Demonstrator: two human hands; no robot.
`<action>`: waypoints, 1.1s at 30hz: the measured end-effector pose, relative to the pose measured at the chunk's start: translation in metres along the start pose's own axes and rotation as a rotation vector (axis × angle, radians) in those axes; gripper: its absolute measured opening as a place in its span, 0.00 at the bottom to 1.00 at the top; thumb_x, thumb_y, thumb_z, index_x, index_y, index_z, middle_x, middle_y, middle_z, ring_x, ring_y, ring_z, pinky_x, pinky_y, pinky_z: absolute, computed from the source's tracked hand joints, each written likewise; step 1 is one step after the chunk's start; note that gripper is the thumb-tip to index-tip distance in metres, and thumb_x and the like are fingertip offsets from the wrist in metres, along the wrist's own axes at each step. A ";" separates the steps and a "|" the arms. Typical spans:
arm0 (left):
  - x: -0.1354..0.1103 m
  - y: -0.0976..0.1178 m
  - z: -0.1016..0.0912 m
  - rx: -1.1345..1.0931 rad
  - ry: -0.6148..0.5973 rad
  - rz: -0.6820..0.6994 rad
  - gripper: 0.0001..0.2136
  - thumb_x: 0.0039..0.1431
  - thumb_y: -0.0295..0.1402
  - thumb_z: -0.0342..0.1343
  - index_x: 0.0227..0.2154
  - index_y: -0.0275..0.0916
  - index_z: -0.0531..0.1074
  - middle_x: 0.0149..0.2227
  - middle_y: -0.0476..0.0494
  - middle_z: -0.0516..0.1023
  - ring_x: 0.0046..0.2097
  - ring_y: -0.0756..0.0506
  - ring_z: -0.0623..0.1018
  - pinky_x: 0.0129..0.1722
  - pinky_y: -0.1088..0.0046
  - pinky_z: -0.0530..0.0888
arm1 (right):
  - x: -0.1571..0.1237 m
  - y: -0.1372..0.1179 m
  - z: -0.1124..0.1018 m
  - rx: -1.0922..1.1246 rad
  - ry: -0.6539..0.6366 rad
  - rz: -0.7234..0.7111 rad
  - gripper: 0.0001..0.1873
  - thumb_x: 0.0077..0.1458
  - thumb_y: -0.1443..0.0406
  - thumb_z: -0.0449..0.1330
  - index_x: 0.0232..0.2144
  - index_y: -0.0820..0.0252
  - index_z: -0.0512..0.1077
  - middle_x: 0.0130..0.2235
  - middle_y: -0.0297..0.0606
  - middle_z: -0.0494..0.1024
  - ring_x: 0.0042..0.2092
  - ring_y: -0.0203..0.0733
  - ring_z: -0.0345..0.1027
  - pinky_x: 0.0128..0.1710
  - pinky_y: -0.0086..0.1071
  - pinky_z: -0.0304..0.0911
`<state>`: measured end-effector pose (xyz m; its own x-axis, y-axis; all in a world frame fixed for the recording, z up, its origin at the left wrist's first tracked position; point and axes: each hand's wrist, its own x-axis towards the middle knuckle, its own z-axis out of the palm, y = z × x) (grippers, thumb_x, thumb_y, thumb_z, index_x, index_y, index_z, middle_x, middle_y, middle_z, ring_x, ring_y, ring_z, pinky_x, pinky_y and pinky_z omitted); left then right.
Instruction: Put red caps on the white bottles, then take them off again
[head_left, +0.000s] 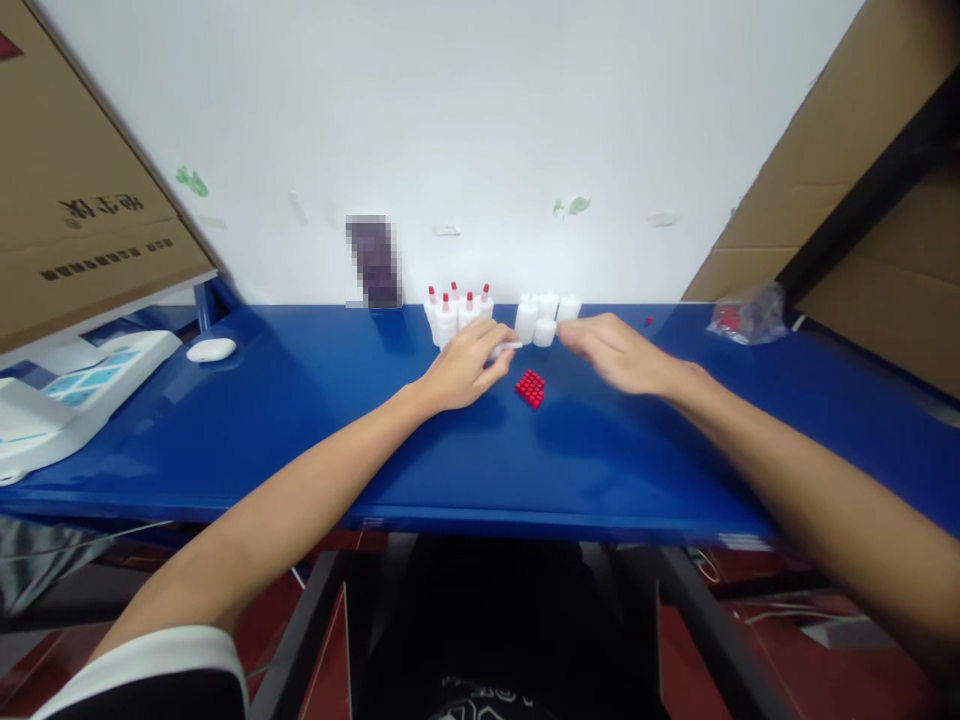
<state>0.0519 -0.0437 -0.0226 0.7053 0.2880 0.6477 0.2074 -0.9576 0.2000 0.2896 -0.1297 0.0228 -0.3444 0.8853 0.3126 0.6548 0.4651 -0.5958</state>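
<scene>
My left hand (pixel 472 362) is closed around a small white bottle with a pointed nozzle (pixel 511 346), its tip aimed right; most of the bottle is hidden by the fingers. Behind that hand stand several white squeeze bottles (pixel 446 322) with red-tipped nozzles. My right hand (pixel 611 352) hovers with fingers stretched to the left, nothing visible in them. Close to its fingertips is a group of white bottles (pixel 526 320) without red tips, with a short white piece (pixel 545 332) at the front. Between the hands, small red caps (pixel 530 388) lie in a tight cluster on the blue table (pixel 420 470).
A loose red cap (pixel 649 321) lies right of the bottles. Farther right is a clear plastic bag (pixel 750 315) with red pieces. On the left are a white oval object (pixel 211 350), a white device (pixel 97 385) and a cardboard box (pixel 97 200). A white wall (pixel 480 120) rises behind.
</scene>
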 end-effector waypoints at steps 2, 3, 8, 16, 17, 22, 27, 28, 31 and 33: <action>-0.002 -0.002 0.000 -0.048 -0.013 -0.060 0.10 0.73 0.38 0.45 0.45 0.40 0.70 0.40 0.43 0.77 0.42 0.44 0.74 0.45 0.65 0.71 | -0.001 0.000 -0.008 -0.219 -0.139 0.053 0.16 0.70 0.59 0.46 0.28 0.55 0.60 0.27 0.34 0.65 0.30 0.40 0.58 0.33 0.37 0.52; -0.002 -0.002 0.000 -0.061 -0.027 -0.085 0.11 0.74 0.38 0.45 0.44 0.40 0.70 0.39 0.44 0.77 0.40 0.45 0.75 0.43 0.66 0.71 | -0.002 0.000 -0.011 -0.291 -0.201 0.093 0.14 0.69 0.60 0.47 0.31 0.56 0.62 0.29 0.35 0.68 0.31 0.42 0.61 0.34 0.38 0.52; -0.002 0.002 0.002 -0.057 -0.101 -0.137 0.13 0.73 0.40 0.45 0.41 0.39 0.71 0.36 0.45 0.77 0.37 0.46 0.74 0.39 0.67 0.69 | -0.001 0.009 -0.015 -0.384 -0.412 0.224 0.06 0.60 0.62 0.56 0.37 0.58 0.71 0.34 0.39 0.76 0.33 0.44 0.67 0.35 0.38 0.57; -0.002 0.000 0.002 -0.066 -0.135 -0.153 0.14 0.72 0.41 0.45 0.41 0.39 0.72 0.37 0.44 0.79 0.37 0.45 0.76 0.39 0.67 0.70 | -0.001 0.005 -0.013 -0.288 -0.458 0.193 0.14 0.61 0.54 0.61 0.30 0.58 0.74 0.30 0.37 0.78 0.30 0.40 0.68 0.33 0.37 0.60; -0.002 0.000 0.002 -0.064 -0.135 -0.154 0.14 0.72 0.41 0.45 0.40 0.39 0.72 0.37 0.44 0.79 0.37 0.45 0.76 0.39 0.67 0.70 | -0.001 0.003 -0.012 -0.282 -0.459 0.194 0.15 0.61 0.54 0.61 0.30 0.58 0.74 0.30 0.37 0.78 0.30 0.40 0.68 0.33 0.36 0.60; -0.002 0.000 0.003 -0.055 -0.154 -0.177 0.14 0.72 0.41 0.46 0.40 0.39 0.73 0.36 0.45 0.79 0.37 0.45 0.76 0.37 0.68 0.69 | -0.001 0.001 -0.010 -0.239 -0.467 0.186 0.14 0.60 0.54 0.62 0.31 0.58 0.76 0.31 0.37 0.78 0.30 0.40 0.68 0.33 0.36 0.60; -0.003 0.000 0.003 -0.061 -0.164 -0.182 0.14 0.72 0.41 0.46 0.40 0.39 0.73 0.37 0.45 0.79 0.37 0.45 0.76 0.37 0.68 0.69 | -0.001 0.001 -0.008 -0.190 -0.467 0.170 0.07 0.58 0.63 0.61 0.34 0.60 0.78 0.31 0.37 0.79 0.30 0.38 0.68 0.33 0.35 0.60; -0.003 0.000 0.003 -0.060 -0.165 -0.181 0.14 0.72 0.41 0.46 0.40 0.39 0.73 0.37 0.45 0.79 0.37 0.45 0.76 0.37 0.68 0.69 | -0.001 0.001 -0.008 -0.187 -0.463 0.163 0.07 0.58 0.64 0.60 0.34 0.60 0.78 0.31 0.36 0.79 0.30 0.38 0.68 0.33 0.35 0.61; -0.003 -0.001 0.004 -0.058 -0.170 -0.183 0.14 0.72 0.41 0.46 0.41 0.39 0.73 0.37 0.45 0.80 0.37 0.45 0.77 0.38 0.68 0.69 | 0.000 0.001 -0.006 -0.176 -0.457 0.147 0.07 0.58 0.64 0.60 0.34 0.60 0.78 0.31 0.36 0.80 0.30 0.38 0.68 0.33 0.35 0.61; -0.003 -0.001 0.004 -0.057 -0.172 -0.186 0.14 0.72 0.41 0.46 0.41 0.39 0.73 0.37 0.45 0.80 0.37 0.45 0.77 0.38 0.68 0.69 | 0.000 0.001 -0.005 -0.171 -0.456 0.145 0.08 0.58 0.64 0.60 0.34 0.60 0.79 0.31 0.36 0.80 0.30 0.38 0.68 0.33 0.35 0.61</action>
<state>0.0526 -0.0437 -0.0277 0.7644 0.4490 0.4627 0.3091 -0.8850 0.3480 0.2933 -0.1289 0.0260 -0.4758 0.8681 -0.1419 0.8053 0.3650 -0.4672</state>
